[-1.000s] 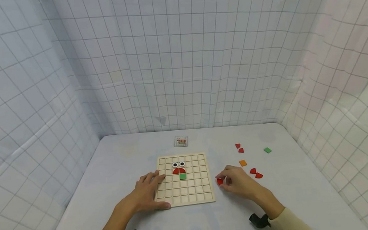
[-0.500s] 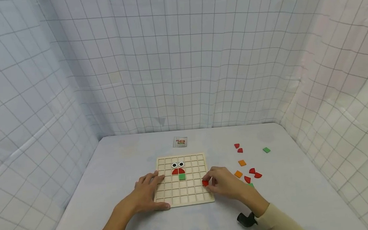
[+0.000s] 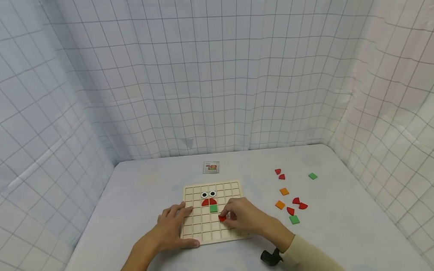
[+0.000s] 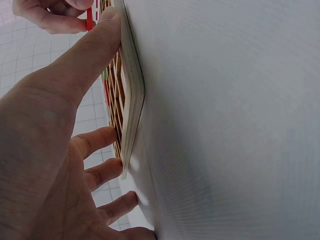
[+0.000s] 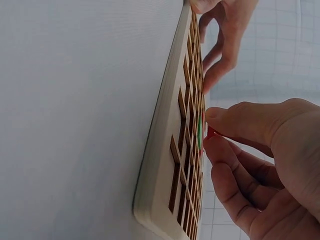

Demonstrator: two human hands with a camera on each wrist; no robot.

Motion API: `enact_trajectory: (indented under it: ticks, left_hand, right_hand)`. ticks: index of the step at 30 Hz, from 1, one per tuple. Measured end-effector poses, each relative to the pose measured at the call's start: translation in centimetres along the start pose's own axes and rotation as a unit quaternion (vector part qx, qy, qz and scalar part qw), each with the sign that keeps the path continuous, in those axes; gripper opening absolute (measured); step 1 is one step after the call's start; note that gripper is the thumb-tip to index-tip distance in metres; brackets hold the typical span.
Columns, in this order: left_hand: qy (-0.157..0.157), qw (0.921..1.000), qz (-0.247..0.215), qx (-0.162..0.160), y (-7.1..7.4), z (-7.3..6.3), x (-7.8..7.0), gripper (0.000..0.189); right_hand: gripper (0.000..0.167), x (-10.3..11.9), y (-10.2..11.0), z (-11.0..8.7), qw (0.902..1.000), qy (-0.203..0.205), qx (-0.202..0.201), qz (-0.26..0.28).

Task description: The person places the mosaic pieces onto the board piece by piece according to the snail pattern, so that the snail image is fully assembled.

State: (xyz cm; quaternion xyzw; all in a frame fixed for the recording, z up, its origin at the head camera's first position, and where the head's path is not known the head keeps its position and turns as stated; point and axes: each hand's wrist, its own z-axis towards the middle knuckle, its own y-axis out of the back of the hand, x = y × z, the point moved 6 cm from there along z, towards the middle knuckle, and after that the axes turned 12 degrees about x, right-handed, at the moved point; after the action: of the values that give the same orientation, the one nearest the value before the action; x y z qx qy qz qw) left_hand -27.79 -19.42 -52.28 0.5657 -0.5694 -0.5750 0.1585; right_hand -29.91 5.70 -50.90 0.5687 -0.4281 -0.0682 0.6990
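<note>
A square wooden grid board (image 3: 202, 235) lies on the table. My left hand (image 3: 172, 229) rests along its left side, thumb on the near edge and fingers spread over the frame. Between thumb and fingers my right hand (image 3: 245, 215) pinches a red quarter-circle tile (image 3: 222, 217) above the board, right of and below the green square tile (image 3: 213, 208) set in a cell. Over that green tile sit two red quarter-circle tiles (image 3: 205, 202), with two round eye tiles (image 3: 204, 194) in the row above. The right wrist view shows the pinched tile mostly covered by fingers.
To the right lie loose tiles: several red quarter circles (image 3: 303, 206), two orange squares (image 3: 280, 205) and two green squares (image 3: 294, 219). A small picture card (image 3: 211, 167) lies behind the board. White gridded curtains (image 3: 213, 88) surround the table on the back and sides.
My right hand has carried the red quarter-circle tile leftward from beside the board to over its cells, uncovering loose tiles on the right. The left hand stays on the board.
</note>
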Motion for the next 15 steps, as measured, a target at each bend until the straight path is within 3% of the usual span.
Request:
enact_trajectory:
  ticks: [15]
  left_hand:
    - [0.006,1.0,-0.003,0.002,-0.1,0.0,-0.1,0.118]
  right_hand:
    - [0.008,0.6,-1.0,1.7,1.0,-0.007,-0.006,-0.003]
